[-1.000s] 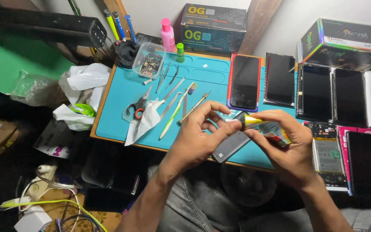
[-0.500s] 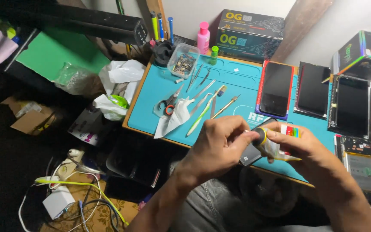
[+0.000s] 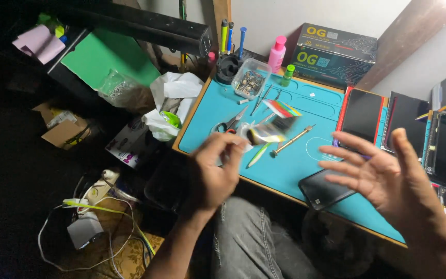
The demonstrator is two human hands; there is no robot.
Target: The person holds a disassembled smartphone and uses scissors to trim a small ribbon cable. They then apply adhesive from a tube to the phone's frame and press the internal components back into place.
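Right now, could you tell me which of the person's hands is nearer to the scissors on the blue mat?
Left. The left hand is just below the scissors, at the mat's near edge. The right hand is open and spread, far off to their right, beside the dark phone.

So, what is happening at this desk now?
A person sits at a blue work mat crowded with small tools. The left hand is blurred beside a shiny foil strip, and whether it grips the strip cannot be told. The right hand is open and empty, fingers spread above a dark phone lying at the mat's near edge.
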